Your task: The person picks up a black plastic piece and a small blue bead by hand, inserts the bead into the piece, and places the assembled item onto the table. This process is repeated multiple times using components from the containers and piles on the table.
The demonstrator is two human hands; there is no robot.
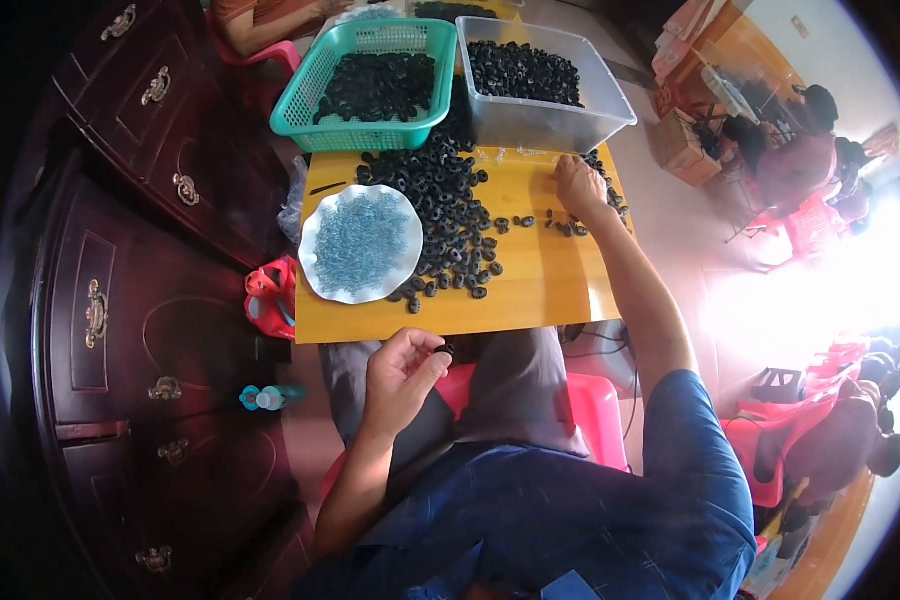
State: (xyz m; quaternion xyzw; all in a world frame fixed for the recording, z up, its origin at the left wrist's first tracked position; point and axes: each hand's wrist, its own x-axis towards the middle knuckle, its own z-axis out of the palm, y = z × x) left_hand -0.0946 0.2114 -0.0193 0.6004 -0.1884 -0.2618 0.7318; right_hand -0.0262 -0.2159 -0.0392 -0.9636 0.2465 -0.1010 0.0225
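Note:
My left hand (398, 382) is raised off the table's near edge, thumb and fingertips pinching a small black part (446, 350). Over the right side of the yellow table (530, 290), my right hand (581, 186) reaches down with its fingers bent together; whatever is between them is hidden. Several black parts (568, 229) lie just below that hand, and a few small clear pieces (526, 152) sit to its left. A large heap of black rounded parts with holes (450, 225) spreads down the table's middle. Beside it, a white wavy-rimmed plate (308, 262) holds many thin bluish pieces.
A green perforated basket (362, 137) and a translucent plastic bin (545, 125), both containing black parts, stand at the far side. Dark drawers (160, 330) line the left. Across the table is another person's arm (260, 30). Other people sit on the right (800, 160).

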